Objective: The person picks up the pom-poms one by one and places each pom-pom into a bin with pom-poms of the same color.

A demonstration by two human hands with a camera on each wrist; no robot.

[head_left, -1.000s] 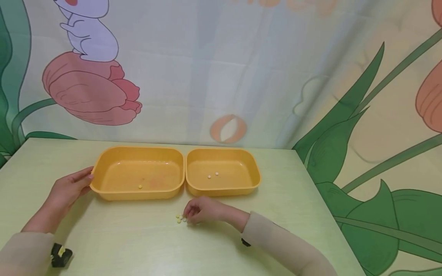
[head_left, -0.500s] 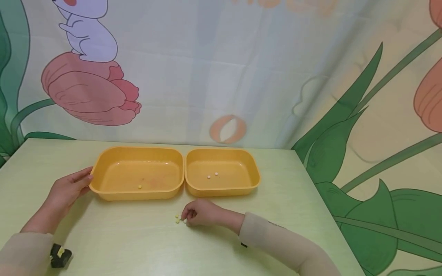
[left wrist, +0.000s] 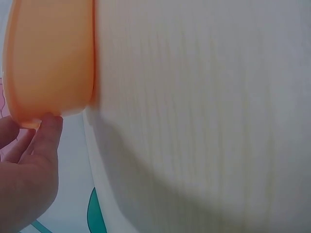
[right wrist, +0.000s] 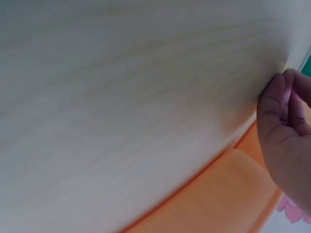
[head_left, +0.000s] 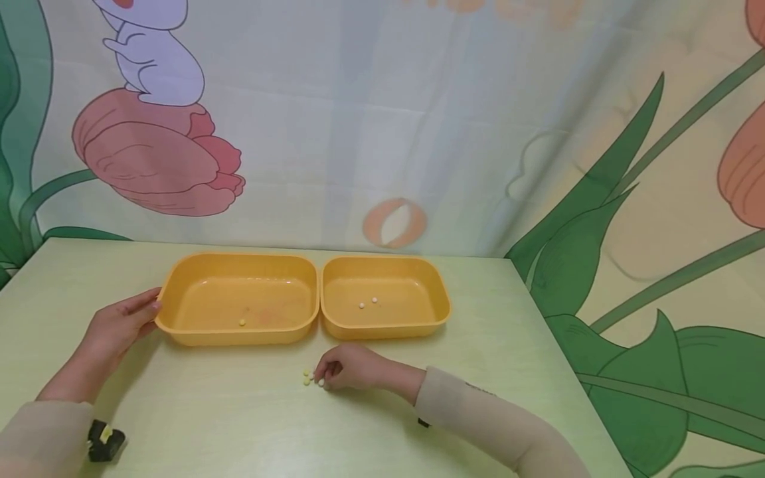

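Only the head view shows the loose pellets (head_left: 307, 382), a few yellow and white ones, which lie on the table (head_left: 239, 425) in front of the two yellow trays. In this view, the right hand (head_left: 351, 366) is bent over them, and its fingers may cover some of the group. The right wrist view shows this hand from its palm side: the grip has its fingers curled and the tips of thumb and finger close together, but I cannot tell if a pellet is between them. The left wrist view shows the outer wall of the larger tray (head_left: 233, 337), with fingers of the left hand (head_left: 119, 328) touching its end; this grip is rather straight, not clamped. From above, one yellow pellet (head_left: 242, 322) is seen inside this tray, and two white pellets (head_left: 361, 305) in the smaller tray (head_left: 388, 332), just beside it. A black device (head_left: 104, 441) is by the left sleeve (head_left: 44, 438). Behind the table hangs a printed cloth (head_left: 287, 133) with flowers.
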